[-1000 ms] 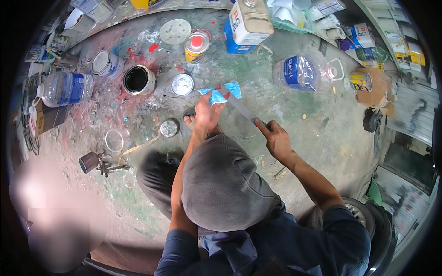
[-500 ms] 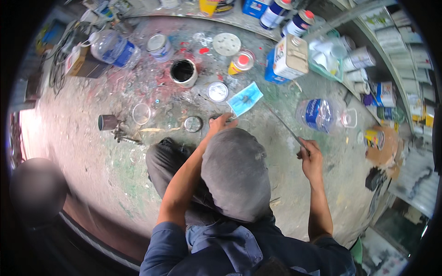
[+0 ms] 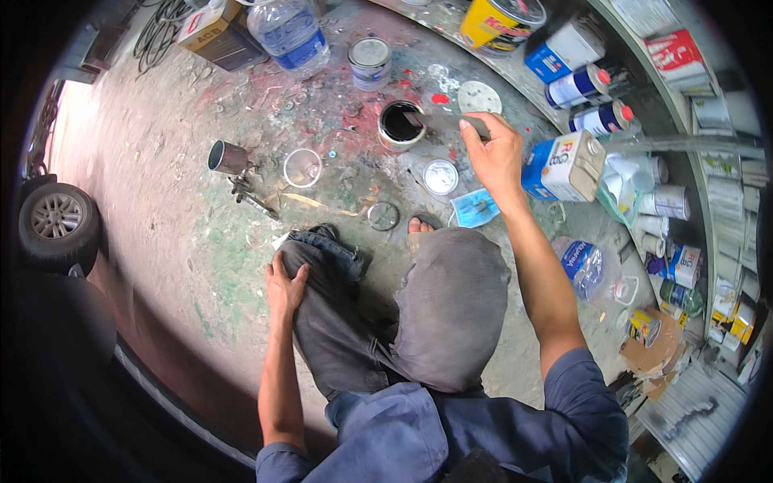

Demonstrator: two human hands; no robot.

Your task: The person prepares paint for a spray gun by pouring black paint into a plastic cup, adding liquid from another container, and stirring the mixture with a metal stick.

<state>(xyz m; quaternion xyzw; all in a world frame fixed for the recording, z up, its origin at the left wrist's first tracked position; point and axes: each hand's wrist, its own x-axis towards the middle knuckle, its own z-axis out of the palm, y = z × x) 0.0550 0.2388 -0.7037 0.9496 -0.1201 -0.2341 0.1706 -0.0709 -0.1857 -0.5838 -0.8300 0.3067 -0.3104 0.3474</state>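
Your right grip pinches the flat blade, its tip at the mouth of the dark-filled can. Your left grip lies loosely spread on your knee. A round lid, blue mask and blue-and-white tin crowd your right forearm.

Got 2 big clear jugs either side of 1 open can, plus 1 spray gun lower-left, 1 mask lower-right.
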